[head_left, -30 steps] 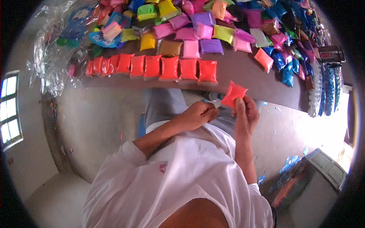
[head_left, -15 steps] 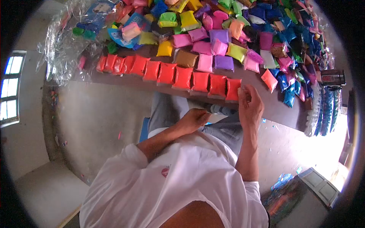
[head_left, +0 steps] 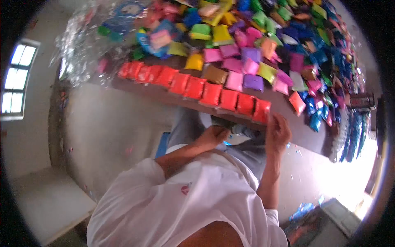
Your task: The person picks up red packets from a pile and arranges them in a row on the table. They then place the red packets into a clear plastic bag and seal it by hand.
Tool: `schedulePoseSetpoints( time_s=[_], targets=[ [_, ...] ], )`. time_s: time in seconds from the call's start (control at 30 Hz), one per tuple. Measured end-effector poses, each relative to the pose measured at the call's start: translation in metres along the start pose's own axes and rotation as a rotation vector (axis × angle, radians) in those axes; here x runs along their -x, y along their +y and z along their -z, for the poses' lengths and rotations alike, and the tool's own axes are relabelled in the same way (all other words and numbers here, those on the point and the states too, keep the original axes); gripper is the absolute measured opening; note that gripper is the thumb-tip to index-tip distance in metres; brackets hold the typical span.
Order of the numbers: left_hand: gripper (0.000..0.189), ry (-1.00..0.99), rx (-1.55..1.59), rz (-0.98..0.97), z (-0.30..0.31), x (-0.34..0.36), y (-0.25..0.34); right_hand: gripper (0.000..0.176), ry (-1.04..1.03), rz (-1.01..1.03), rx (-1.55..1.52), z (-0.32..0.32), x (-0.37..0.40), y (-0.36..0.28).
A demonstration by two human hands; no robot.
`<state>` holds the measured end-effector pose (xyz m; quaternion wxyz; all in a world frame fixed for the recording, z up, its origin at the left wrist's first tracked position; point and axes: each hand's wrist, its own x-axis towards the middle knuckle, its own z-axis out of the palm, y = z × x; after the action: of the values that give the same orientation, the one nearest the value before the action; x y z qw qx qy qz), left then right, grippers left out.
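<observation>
A row of small pillow-shaped red packets, their contents resembling modelling clay, runs along the near table edge. My right hand (head_left: 279, 129) is at the right end of this row, fingers bent beside the edge of the last red packet (head_left: 262, 111). Motion blur hides whether those fingers grip it. My left hand (head_left: 216, 136) rests over my lap below the table edge, fingers curled in. Anything inside that fist is hidden. Another red packet (head_left: 296, 103) lies apart, to the right of the row.
Packets in many colours are heaped on the brown table (head_left: 288, 117) behind the row. Clear plastic wrapping (head_left: 88, 49) is bunched at the left. Strips of blue packaging (head_left: 352, 136) hang over the right edge, below a dark can (head_left: 361, 100).
The whole view has shifted, so table and hands appear lower and further right. My right hand has drawn slightly toward me relative to the last red packet. My left hand stays over my lap.
</observation>
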<state>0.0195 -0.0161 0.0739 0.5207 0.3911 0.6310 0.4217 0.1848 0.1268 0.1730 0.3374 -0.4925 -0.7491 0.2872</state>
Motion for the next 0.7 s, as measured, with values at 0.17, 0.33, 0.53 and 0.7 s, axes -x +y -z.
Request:
schedulePoseSetpoints(
  time_s=[0.17,0.33,0.53,0.7],
  targets=[
    [0.041,0.037,0.055,0.074,0.009,-0.005,-0.012,0.025,0.191,-0.182,-0.325,-0.003,0.014,0.052],
    [0.040,0.109,0.072,0.016,0.013,-0.010,-0.015,0.027,0.150,-0.042,-0.259,0.000,0.008,0.056],
    [0.036,0.060,0.203,0.020,0.008,-0.019,-0.038,0.027,0.199,-0.162,-0.121,-0.002,0.010,0.043],
    [0.043,0.071,0.145,-0.017,0.006,-0.019,-0.038,0.027,0.194,-0.157,-0.107,-0.002,0.009,0.051]
  ],
)
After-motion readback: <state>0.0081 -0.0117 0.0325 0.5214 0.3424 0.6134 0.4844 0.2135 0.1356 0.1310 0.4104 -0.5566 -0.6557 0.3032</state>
